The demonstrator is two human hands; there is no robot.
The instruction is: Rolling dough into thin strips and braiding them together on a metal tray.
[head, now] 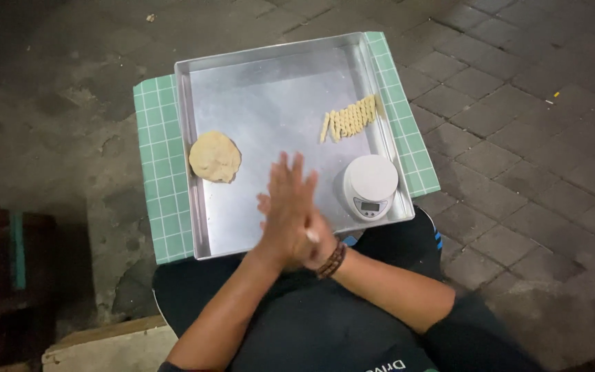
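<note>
Your left hand (285, 207) and right hand (311, 241) press flat together, seemingly rolling a dough piece (312, 236), which could slip out and miss the metal tray (270, 89).

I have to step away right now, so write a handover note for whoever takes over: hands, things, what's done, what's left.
Hands: left hand and right hand pressed palm to palm over the shallow square metal tray; a bit of pale dough shows between them.
Things: flat round lump of beige dough at the tray's left edge; small white round kitchen scale in its near right corner.
Done: a row of thin dough sticks lies at the tray's right side.
Left: the lump is mostly unused.
</note>
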